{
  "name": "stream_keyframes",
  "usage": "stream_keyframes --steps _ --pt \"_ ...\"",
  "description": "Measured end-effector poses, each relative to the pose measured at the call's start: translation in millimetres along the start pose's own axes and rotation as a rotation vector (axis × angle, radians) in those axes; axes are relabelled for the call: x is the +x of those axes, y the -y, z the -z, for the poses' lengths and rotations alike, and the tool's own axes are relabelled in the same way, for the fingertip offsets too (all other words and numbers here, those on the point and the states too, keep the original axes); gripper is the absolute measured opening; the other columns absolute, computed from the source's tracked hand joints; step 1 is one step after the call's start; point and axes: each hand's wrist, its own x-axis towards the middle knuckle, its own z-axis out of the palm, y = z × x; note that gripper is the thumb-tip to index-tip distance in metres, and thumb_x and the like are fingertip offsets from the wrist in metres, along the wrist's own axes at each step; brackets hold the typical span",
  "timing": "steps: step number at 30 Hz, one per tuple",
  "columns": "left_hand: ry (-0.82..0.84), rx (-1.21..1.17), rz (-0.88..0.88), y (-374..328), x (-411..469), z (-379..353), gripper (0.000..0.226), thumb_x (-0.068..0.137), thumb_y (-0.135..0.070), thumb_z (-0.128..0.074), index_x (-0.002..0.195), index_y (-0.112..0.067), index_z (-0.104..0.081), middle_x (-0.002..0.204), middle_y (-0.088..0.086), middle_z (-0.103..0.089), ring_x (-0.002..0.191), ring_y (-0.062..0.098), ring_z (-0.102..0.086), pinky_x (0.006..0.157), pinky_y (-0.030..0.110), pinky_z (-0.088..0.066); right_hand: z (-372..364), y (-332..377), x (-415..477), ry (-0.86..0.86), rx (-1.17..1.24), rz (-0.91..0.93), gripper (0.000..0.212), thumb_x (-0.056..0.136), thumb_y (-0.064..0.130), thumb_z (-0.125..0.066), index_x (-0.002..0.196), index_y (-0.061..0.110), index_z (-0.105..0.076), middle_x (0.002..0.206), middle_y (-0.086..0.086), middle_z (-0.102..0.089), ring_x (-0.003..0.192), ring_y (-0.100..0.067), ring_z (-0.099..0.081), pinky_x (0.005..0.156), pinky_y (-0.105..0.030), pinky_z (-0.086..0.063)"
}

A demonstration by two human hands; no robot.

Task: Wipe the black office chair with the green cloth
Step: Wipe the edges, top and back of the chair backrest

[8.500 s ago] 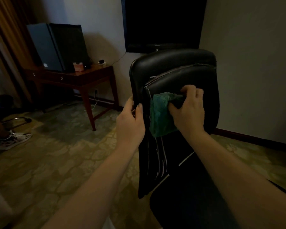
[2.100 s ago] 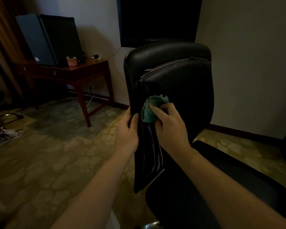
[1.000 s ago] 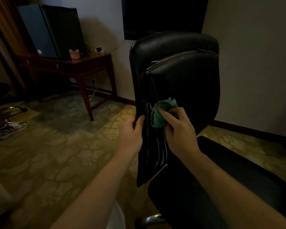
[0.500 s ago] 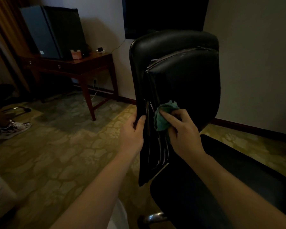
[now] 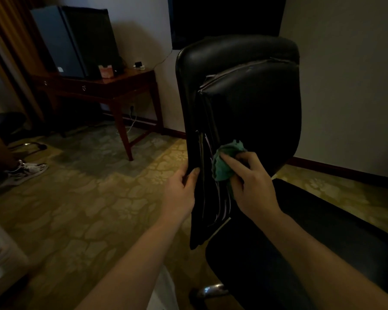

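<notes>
Whereas the green cloth (image 5: 224, 164) hung flat near the top of the black office chair (image 5: 251, 97) backrest 8.5 s ago, it now sits bunched lower, against the cushion's left edge. The right hand (image 5: 253, 189) pinches it, fingers curled, index finger laid across. The left hand (image 5: 180, 193) grips the backrest's left rim, as before.
</notes>
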Motion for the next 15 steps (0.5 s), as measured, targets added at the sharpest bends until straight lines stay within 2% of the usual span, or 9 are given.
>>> stream_keyframes --steps 2,8,11,15 --pt "0.010 -0.023 0.016 2 0 0 0.034 0.103 -0.034 -0.049 0.134 -0.027 -0.059 0.115 -0.015 -0.070 0.105 0.003 -0.066 0.090 0.035 -0.057 3 2 9 -0.008 0.000 0.018 0.045 0.093 0.006 -0.058 0.136 0.017 -0.056 0.125 -0.012 -0.050 0.112 -0.029 -0.057 0.094 -0.038 -0.053" --pt "-0.019 -0.048 0.012 5 -3 -2 0.033 0.103 -0.033 -0.050 0.133 -0.027 -0.060 0.112 -0.016 -0.071 0.103 0.002 -0.067 0.090 0.036 -0.057 -8 -14 -34 0.064 0.012 -0.009 0.050 0.090 0.005 -0.061 0.138 0.020 -0.054 0.125 -0.009 -0.049 0.113 -0.028 -0.056 0.088 -0.042 -0.055" --pt "-0.028 -0.067 0.013 6 -3 -3 0.032 0.103 -0.031 -0.050 0.134 -0.026 -0.060 0.113 -0.015 -0.071 0.104 0.004 -0.067 0.092 0.037 -0.056 -11 -20 -54 0.098 0.041 -0.023 0.051 0.090 0.004 -0.061 0.138 0.019 -0.053 0.127 -0.010 -0.049 0.114 -0.028 -0.055 0.090 -0.042 -0.055" --pt "-0.029 -0.074 0.012 5 -3 -4 0.033 0.104 -0.031 -0.049 0.135 -0.027 -0.060 0.115 -0.016 -0.071 0.106 0.002 -0.066 0.095 0.037 -0.055 -5 -13 -34 0.056 0.026 0.000 0.047 0.091 0.005 -0.061 0.136 0.017 -0.056 0.125 -0.011 -0.051 0.111 -0.029 -0.057 0.089 -0.043 -0.055"
